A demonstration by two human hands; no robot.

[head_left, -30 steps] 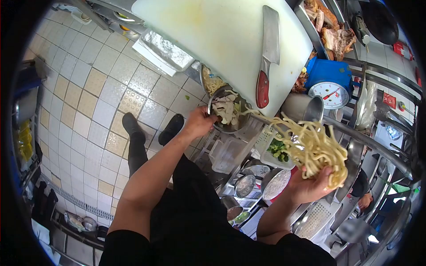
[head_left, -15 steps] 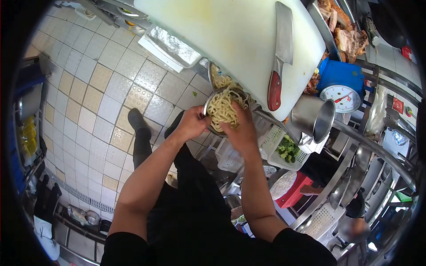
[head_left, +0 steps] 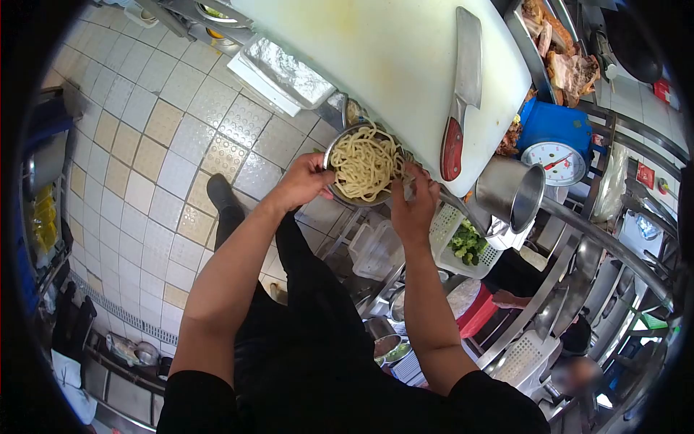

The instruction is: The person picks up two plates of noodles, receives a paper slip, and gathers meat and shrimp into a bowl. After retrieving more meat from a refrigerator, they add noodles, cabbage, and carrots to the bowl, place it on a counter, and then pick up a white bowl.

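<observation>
While my left hand [head_left: 302, 181] pinches the rim of the steel bowl [head_left: 338, 192] and my right hand [head_left: 413, 206] cups its far edge with fingers curled, the bowl hangs in the air just off the near corner of the white cutting board [head_left: 390, 65], over bare floor tiles [head_left: 181, 145]. The thick noodles [head_left: 363, 163] are heaped nearly to the rim, so I judge a small tilt toward me could slide strands over the lip, and my left grip is only thumb and fingertips on a thin edge, which could slip under the weight. On the board lies a cleaver [head_left: 461, 94] with a red handle pointing toward the bowl. Past the board's right edge sit a tall steel pot [head_left: 510, 192], tipped with nothing I can see inside, a blue scale [head_left: 555, 141], and a tray of cooked meat [head_left: 567, 61]. Below the board a white basket [head_left: 466, 242] holds green broccoli.
</observation>
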